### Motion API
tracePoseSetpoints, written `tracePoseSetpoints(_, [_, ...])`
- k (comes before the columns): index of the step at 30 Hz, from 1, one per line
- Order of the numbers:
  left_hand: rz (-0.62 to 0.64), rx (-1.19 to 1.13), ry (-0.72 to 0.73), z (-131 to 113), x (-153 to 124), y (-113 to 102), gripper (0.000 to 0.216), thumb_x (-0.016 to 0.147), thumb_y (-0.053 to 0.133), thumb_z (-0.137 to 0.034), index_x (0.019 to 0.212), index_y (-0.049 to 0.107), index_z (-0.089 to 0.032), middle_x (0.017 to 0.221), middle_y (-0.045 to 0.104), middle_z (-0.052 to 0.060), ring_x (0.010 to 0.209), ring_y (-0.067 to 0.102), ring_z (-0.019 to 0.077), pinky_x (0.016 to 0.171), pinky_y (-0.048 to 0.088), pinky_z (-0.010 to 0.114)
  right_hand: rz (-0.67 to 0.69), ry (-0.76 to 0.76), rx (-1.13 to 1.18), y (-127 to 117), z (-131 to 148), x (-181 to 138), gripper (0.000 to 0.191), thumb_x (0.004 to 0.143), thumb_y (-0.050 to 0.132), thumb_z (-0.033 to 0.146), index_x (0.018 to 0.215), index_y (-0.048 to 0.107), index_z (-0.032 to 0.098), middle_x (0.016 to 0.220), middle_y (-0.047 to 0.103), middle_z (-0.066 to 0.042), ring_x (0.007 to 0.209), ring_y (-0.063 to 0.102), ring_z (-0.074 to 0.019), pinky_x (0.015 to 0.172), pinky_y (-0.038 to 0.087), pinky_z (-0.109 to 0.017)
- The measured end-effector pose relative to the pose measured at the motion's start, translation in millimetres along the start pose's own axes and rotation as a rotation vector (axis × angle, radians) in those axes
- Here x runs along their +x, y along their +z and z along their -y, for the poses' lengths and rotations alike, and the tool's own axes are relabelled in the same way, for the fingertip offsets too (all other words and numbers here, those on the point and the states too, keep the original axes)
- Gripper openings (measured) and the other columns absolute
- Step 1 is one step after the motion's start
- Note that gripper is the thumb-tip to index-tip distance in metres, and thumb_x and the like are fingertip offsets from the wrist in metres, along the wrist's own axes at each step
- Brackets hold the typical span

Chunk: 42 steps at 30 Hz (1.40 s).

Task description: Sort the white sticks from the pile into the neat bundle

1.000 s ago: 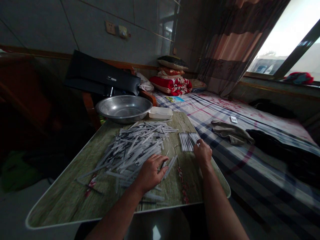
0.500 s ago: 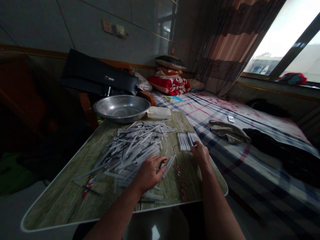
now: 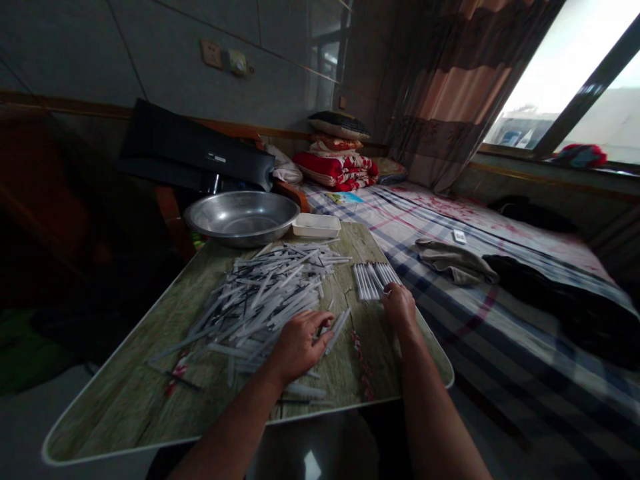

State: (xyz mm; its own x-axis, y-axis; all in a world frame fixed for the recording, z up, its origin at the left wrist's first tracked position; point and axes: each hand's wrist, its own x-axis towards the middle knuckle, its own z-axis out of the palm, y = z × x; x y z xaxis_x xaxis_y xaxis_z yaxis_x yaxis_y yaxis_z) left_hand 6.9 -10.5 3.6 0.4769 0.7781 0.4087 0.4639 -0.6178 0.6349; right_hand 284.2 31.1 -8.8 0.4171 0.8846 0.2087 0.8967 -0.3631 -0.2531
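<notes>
On the wood-patterned bench (image 3: 115,400), one row of tubes (image 3: 367,283) lies by the right edge, long axes running near to far, just beyond the nearer right hand (image 3: 400,307); its grip is folded, pinching I cannot tell. The left hand (image 3: 301,341), half spread, is beside one heap of tubes (image 3: 270,287), uncountable. One basin (image 3: 243,217), one tray (image 3: 316,227), far edge.

We see slim, whitish, translucent tubes, some with dark stretches, heaped crisscross in a loose pile (image 3: 275,293). At three o'clock from it we find a neat row (image 3: 371,283) lying side by side, dark at the far ends, one slanting across. At four o'clock lie loose tubes (image 3: 339,330), perhaps two, though blur hampers our count.
</notes>
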Motion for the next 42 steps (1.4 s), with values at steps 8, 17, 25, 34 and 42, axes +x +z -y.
tracePoseSetpoints(8, [-0.005, -0.032, -0.016, -3.9, 1.1, -1.3, 0.021, 0.084, 0.06, -0.021, 0.104, 0.064, -0.022, 0.09, 0.071, 0.003, 0.085, 0.065, 0.0176, 0.079, 0.047, 0.03, -0.044, -0.028, 0.054, -5.7, -2.0, 2.5, 0.024, 0.083, 0.054, 0.022, 0.098, 0.072, 0.018, 0.091, 0.065, -0.008, 0.081, 0.059, -0.0181, 0.074, 0.039, -0.026])
tracePoseSetpoints(17, [-0.012, -0.034, -0.015, -3.7, 2.0, -1.1, 0.022, 0.083, 0.061, -0.02, 0.105, 0.063, -0.022, 0.088, 0.071, 0.002, 0.084, 0.066, 0.018, 0.078, 0.048, 0.03, 0.079, -0.134, -0.151, 0.4, 10.6, -4.1, 0.034, 0.09, 0.046, 0.025, 0.114, 0.07, 0.027, 0.115, 0.063, -0.008, 0.098, 0.052, -0.0245, 0.082, 0.038, -0.032])
tracePoseSetpoints(25, [-0.014, -0.036, -0.025, -4.6, 0.2, -1.3, 0.022, 0.083, 0.061, -0.02, 0.104, 0.064, -0.022, 0.087, 0.071, 0.002, 0.083, 0.066, 0.0177, 0.078, 0.048, 0.03, 0.112, -0.082, -0.185, -2.2, 17.6, -5.0, 0.034, 0.091, 0.042, 0.025, 0.11, 0.07, 0.022, 0.113, 0.06, -0.014, 0.103, 0.052, -0.0293, 0.082, 0.038, -0.037])
tracePoseSetpoints(34, [0.002, -0.034, -0.024, -3.4, 0.2, -1.0, 0.022, 0.084, 0.06, -0.02, 0.105, 0.064, -0.022, 0.088, 0.071, 0.002, 0.083, 0.065, 0.0173, 0.078, 0.048, 0.03, 0.106, -0.059, -0.174, -3.6, 19.8, -3.5, 0.035, 0.088, 0.047, 0.025, 0.118, 0.067, 0.023, 0.12, 0.057, -0.013, 0.107, 0.05, -0.0302, 0.084, 0.039, -0.037])
tracePoseSetpoints(42, [0.002, -0.035, -0.022, -4.2, 0.2, -2.3, 0.022, 0.083, 0.06, -0.02, 0.105, 0.064, -0.022, 0.088, 0.072, 0.003, 0.083, 0.066, 0.0177, 0.078, 0.048, 0.029, 0.053, -0.054, -0.15, -1.4, 14.4, -6.1, 0.036, 0.089, 0.048, 0.03, 0.118, 0.068, 0.026, 0.127, 0.054, -0.012, 0.109, 0.048, -0.0313, 0.084, 0.04, -0.037])
